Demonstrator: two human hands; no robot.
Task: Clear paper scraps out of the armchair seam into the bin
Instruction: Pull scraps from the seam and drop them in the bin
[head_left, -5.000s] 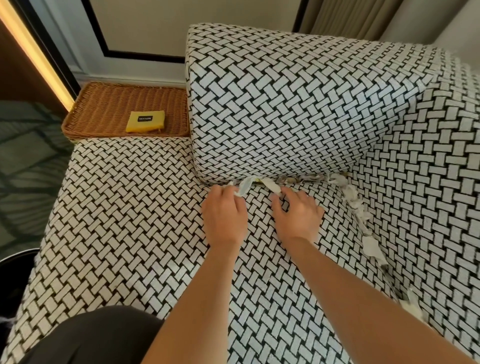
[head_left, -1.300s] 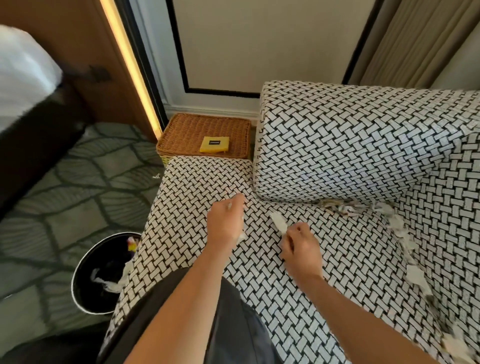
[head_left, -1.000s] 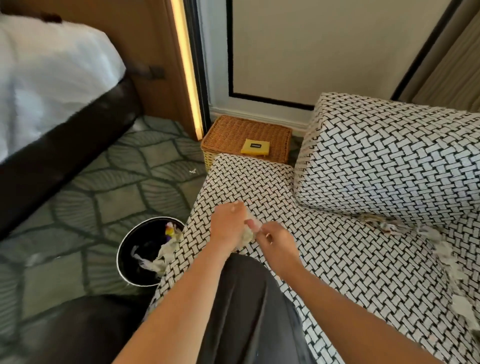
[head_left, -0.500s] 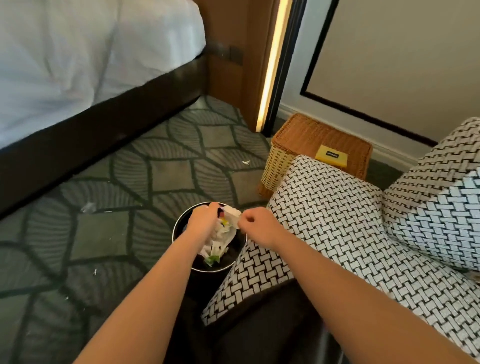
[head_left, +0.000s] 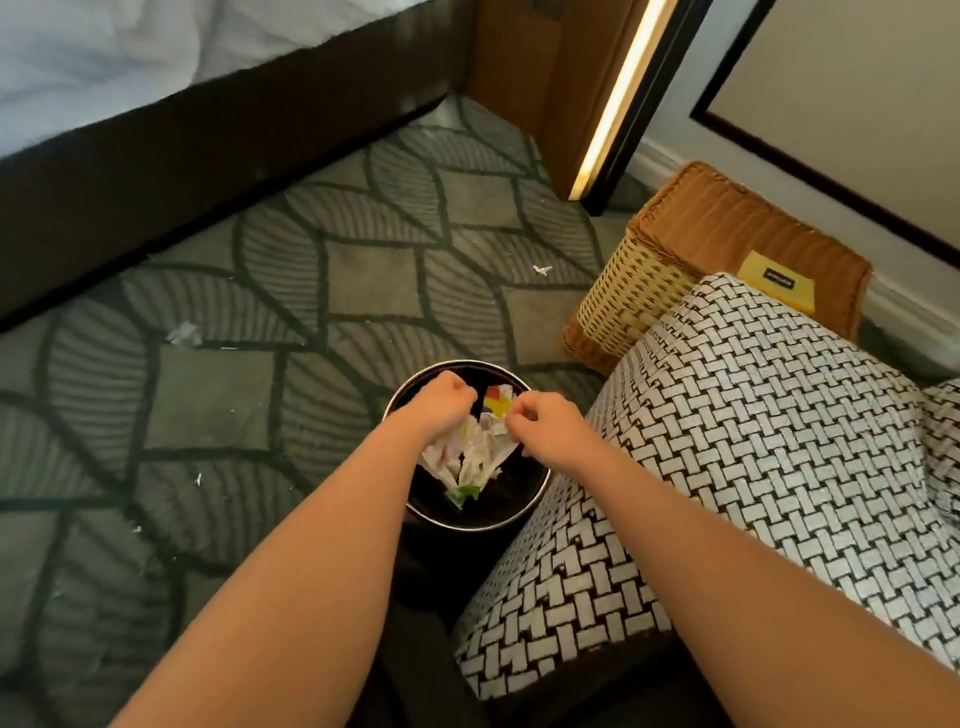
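Both hands over the bin (head_left: 470, 525), one load at drop-off.
Left hand (head_left: 441, 405) fisted on paper scraps (head_left: 475, 452); right hand (head_left: 540, 421) pinched at wad's edge, hold unclear. Arms outstretched, bin right under grip, armchair (head_left: 727, 426) just right of it. Seam out of view, so remainder unknown; stray bits on carpet (head_left: 260, 395) left of grip.

The round black bin (head_left: 541, 492) has a smooth, glossy rim; crumpled white paper scraps (head_left: 477, 457) look matt. At three o'clock, the black-and-white basket-weave armchair (head_left: 727, 441) is coarse cloth; at one o'clock, rough tan wicker basket (head_left: 623, 296).
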